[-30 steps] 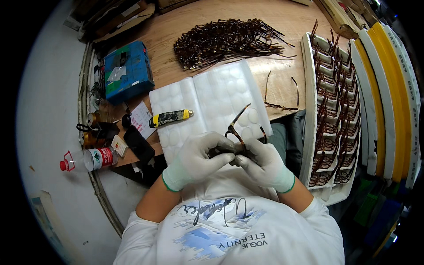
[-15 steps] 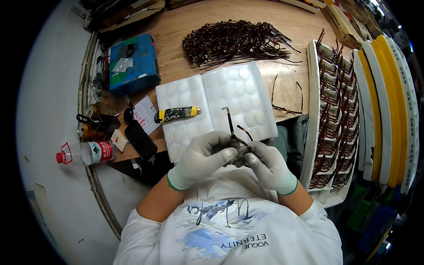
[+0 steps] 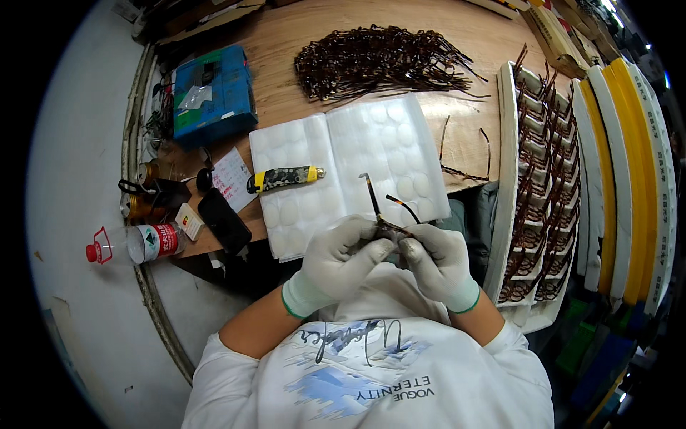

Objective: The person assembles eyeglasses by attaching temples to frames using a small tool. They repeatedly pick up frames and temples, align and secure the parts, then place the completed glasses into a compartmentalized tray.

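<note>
White gloves with green cuffs cover both my hands. Between them, in front of my chest, is a dark tortoiseshell eyeglass frame [image 3: 386, 227], its temples pointing up and away from me. My left hand [image 3: 337, 263] pinches one side of the frame between thumb and fingers. On the other side, my right hand [image 3: 439, 263] grips it the same way, thumb tips close together. My fingers partly hide the rims. Just beyond lies a white sheet with rows of round pockets [image 3: 371, 146]. A yellow and camouflage-patterned tool [image 3: 286, 179] rests across its left half.
A heap of tortoiseshell frames [image 3: 386, 63] lies at the back. One open frame [image 3: 464, 174] sits right of the sheet, near a white rack [image 3: 507, 143] full of frames. At left are a blue box [image 3: 214, 100], a phone [image 3: 224, 220] and a plastic bottle [image 3: 139, 243].
The held frame has tilted slightly, its short temple swinging a little right. My hands have shifted slightly right and stay on it. The view has moved a little.
</note>
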The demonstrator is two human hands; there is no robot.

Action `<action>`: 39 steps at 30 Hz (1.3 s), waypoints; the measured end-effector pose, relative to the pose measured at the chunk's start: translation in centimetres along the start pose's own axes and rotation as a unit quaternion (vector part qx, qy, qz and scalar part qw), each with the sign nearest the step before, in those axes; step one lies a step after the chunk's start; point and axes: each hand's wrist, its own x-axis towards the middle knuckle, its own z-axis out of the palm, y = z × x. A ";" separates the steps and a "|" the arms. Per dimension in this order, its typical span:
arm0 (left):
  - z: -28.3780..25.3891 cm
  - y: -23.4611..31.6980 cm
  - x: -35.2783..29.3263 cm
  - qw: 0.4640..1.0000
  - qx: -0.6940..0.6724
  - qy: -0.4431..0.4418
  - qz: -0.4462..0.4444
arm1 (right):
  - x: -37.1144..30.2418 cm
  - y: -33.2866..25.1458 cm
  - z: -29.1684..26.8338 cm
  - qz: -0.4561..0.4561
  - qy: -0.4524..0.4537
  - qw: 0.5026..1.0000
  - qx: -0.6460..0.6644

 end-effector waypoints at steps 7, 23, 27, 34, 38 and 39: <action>-1.1 0.2 0.6 0.996 0.081 -0.022 -0.016 | -0.1 0.6 0.4 0.024 0.000 1.000 0.019; -1.6 0.5 6.2 0.928 0.357 -0.050 0.089 | 3.4 1.5 -3.8 -0.020 -0.078 0.973 -0.216; -13.6 -6.0 17.0 0.814 0.535 0.191 0.120 | 3.3 8.7 -10.2 -0.041 0.065 0.856 -0.510; -27.0 -11.2 31.0 0.912 0.199 0.294 -0.204 | 6.6 17.1 -14.1 -0.035 0.007 0.775 -0.632; -25.8 -8.5 29.8 0.908 -0.008 0.356 -0.221 | 7.4 17.5 -14.2 0.023 0.002 0.769 -0.638; -25.9 -7.5 28.7 0.903 -0.010 0.386 -0.190 | 7.7 15.5 -13.6 0.027 0.013 0.770 -0.637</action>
